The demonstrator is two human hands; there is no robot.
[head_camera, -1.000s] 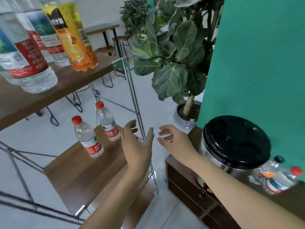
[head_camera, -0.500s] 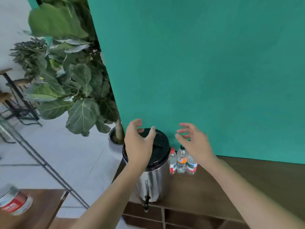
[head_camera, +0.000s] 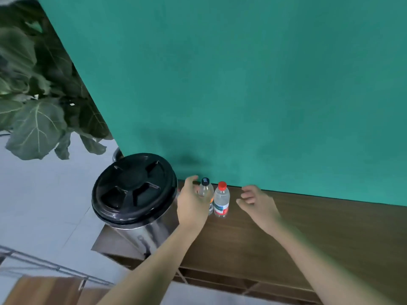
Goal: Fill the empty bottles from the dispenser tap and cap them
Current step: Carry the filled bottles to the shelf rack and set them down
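Both bare forearms reach forward from the bottom edge. The left hand (head_camera: 192, 202) is turned back-up, its fingers curved forward and its thumb spread; whether it grips anything cannot be told. The right hand (head_camera: 256, 202) hovers palm-down, its fingers loosely curled and holding nothing, apart from the left.

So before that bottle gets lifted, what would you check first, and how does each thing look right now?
1. Left hand wrapped around the dark-capped bottle: ok; firmness cannot tell.
2. Right hand free to help: ok, open, holding nothing.
3. Red-capped bottle clear of the lift: not ok, it stands right beside.
4. Dark-capped bottle empty: cannot tell.
5. Dispenser lid on: ok.
6. Tap clear: cannot tell, blurred.
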